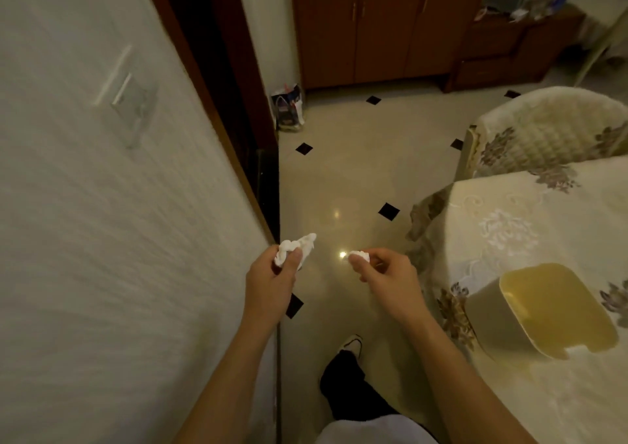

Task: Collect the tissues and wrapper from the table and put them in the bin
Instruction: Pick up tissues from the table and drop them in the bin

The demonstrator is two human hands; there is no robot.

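- the room had a shiny pale tiled floor [339,178] with small black diamond tiles in it, and a lamp shone back off it as a bright spot.
- a white bumpy wall [102,205] filled the left side, with a dark brown door frame [210,104] at its edge.
- far away stood a brown wooden cupboard [373,22] with closed doors, and a low brown cabinet [509,46] beside it had some blurry stuff on top.
- a small bag [288,110] stood on the floor by the door frame, too blurry to tell what it was.
- on the right was a table [509,226] under a cream cloth with flowers on it, and a chair [550,127] in the same kind of cover was pushed up to it.
- a cream box with a yellow top [543,314] sat on the table near its edge.
- the left hand [272,280] was closed around a scrunched white tissue [299,245], which poked out above the fingers.
- the right hand [387,280] pinched a smaller white tissue ball [359,256] between thumb and fingers.
- both hands were held over the floor, a little apart, to the left of the table.
- down low, one leg in dark trousers and a light shoe [353,343] stood on the floor.
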